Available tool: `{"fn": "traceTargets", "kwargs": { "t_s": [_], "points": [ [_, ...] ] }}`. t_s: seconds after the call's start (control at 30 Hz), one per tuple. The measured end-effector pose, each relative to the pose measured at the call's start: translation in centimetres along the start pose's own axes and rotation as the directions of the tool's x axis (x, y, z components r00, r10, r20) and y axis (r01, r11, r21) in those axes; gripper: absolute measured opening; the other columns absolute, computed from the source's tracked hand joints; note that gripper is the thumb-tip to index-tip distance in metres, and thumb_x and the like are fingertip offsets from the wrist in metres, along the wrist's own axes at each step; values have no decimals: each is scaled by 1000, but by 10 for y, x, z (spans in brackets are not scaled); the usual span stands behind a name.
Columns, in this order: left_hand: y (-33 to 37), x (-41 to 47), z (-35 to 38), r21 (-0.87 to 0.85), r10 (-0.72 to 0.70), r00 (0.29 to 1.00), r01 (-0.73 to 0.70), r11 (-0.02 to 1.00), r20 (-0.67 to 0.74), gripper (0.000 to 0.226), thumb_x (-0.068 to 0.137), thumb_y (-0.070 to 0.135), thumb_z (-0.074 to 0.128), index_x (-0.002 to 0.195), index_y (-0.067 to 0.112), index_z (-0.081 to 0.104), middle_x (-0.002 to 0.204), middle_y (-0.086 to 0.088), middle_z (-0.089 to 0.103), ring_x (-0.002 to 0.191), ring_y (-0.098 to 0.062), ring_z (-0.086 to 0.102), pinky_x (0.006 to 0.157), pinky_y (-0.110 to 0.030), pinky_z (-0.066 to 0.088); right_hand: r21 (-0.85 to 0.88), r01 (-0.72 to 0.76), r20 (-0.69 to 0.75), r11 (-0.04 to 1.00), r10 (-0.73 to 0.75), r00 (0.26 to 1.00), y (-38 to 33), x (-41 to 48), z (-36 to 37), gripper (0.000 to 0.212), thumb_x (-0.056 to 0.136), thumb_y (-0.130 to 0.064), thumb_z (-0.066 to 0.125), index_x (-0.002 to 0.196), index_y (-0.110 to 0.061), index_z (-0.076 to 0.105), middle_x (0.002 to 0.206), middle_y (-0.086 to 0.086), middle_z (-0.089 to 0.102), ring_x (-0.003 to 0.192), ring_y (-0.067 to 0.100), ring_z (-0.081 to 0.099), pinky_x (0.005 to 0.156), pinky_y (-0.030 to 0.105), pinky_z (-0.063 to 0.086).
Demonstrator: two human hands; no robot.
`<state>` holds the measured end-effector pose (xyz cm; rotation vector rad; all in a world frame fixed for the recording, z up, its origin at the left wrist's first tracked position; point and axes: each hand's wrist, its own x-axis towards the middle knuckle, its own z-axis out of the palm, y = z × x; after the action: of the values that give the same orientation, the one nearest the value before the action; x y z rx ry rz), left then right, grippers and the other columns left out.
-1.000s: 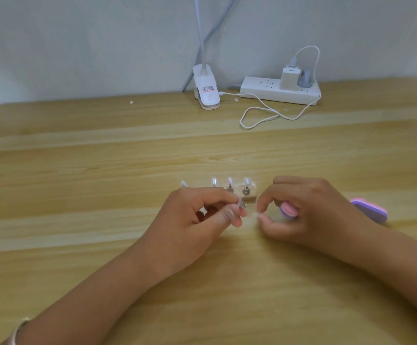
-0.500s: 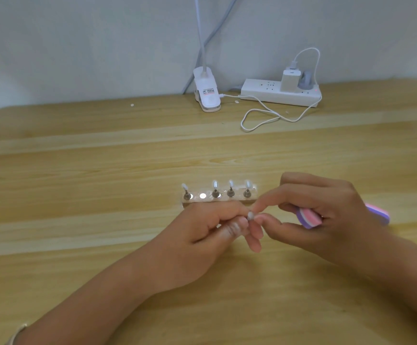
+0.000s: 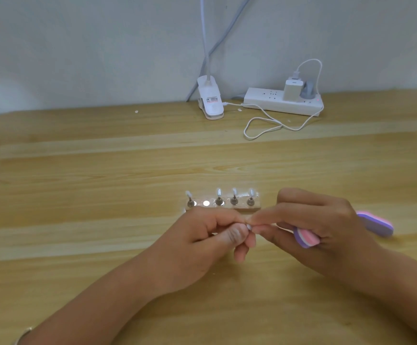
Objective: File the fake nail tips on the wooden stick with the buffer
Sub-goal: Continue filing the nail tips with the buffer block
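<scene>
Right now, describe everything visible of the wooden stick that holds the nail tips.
The wooden stick is a pale bar of light wood, lying flat on the table with its length running across the view. Four small metal pegs stand on its top, each carrying a clear nail tip. The second place from the left shows only a bare shiny disc. The left hand comes up to its near edge in the picture; whether they touch cannot be told.
</scene>
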<state>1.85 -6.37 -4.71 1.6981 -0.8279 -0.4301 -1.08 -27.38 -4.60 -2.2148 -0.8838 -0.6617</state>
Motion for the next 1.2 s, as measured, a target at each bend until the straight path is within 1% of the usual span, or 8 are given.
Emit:
{"fn": "traceTargets", "kwargs": {
  "t_s": [0.17, 0.33, 0.43, 0.6, 0.7, 0.8, 0.97, 1.2],
  "points": [
    [4, 0, -10, 119, 68, 986, -50, 992, -152, 23, 95, 19, 51, 83, 12, 70, 65, 10, 63, 59, -12, 51, 65, -23, 37, -11, 5, 15, 1000, -5, 1000, 0, 22, 0, 12, 85, -16, 74, 93, -8, 79, 74, -26, 37, 63, -5, 38, 64, 6, 32],
    [3, 4, -25, 183, 197, 838, -118, 976, -509, 16, 93, 9, 59, 84, 8, 72, 69, -3, 66, 61, -6, 53, 57, -17, 39, 89, -118, 52, 989, 114, 992, 1, 74, 8, 24, 84, -46, 72, 95, -26, 78, 56, -10, 39, 54, 10, 38, 55, 14, 30],
    [-3, 4, -36, 232, 205, 781, -79, 970, -590, 13, 94, 13, 62, 88, 13, 74, 74, -9, 66, 65, -9, 52, 61, -18, 38, 166, -168, 89, 972, 155, 984, 4, 96, 20, 19, 81, -39, 79, 92, -24, 79, 54, -9, 38, 52, 10, 33, 53, 18, 28],
    [-9, 6, -46, 401, 148, 799, 124, 908, -582, 13, 90, 32, 66, 102, 29, 71, 96, 12, 66, 89, -11, 50, 78, -16, 35, 162, -235, 177, 958, 206, 962, 12, 102, 23, 15, 78, -33, 83, 87, -21, 79, 49, -11, 36, 48, 9, 31, 50, 15, 24],
    [-14, 6, -47, 503, 46, 854, 261, 824, -518, 34, 76, 46, 74, 108, 39, 64, 99, 17, 59, 92, -6, 44, 86, -22, 35, 23, -277, 272, 961, 260, 926, 14, 95, 23, 18, 74, -38, 84, 85, -25, 80, 52, -9, 35, 52, 10, 37, 51, 19, 25],
    [-16, 5, -47, 543, -20, 886, 302, 784, -463, 47, 61, 63, 57, 103, 42, 62, 93, 18, 57, 93, -6, 45, 90, -29, 36, -110, -298, 316, 948, 317, 894, 15, 92, 26, 21, 74, -44, 81, 89, -29, 79, 57, -12, 41, 60, 0, 47, 60, 28, 29],
    [-25, 6, -44, 658, 10, 896, 318, 682, -443, 21, 71, 49, 68, 91, 42, 64, 86, 19, 55, 93, -5, 44, 86, -24, 26, -180, -310, 382, 934, 357, 853, 14, 90, 29, 29, 71, -53, 70, 90, -33, 78, 62, -12, 44, 63, 0, 46, 63, 29, 32],
    [-28, 7, -44, 654, 26, 893, 309, 690, -449, 24, 68, 50, 59, 89, 41, 66, 83, 20, 53, 90, -4, 41, 82, -23, 24, -131, -344, 406, 930, 367, 837, 19, 91, 16, 34, 66, -57, 76, 92, -34, 78, 64, -12, 46, 66, -1, 51, 61, 27, 34]
  ]
}}
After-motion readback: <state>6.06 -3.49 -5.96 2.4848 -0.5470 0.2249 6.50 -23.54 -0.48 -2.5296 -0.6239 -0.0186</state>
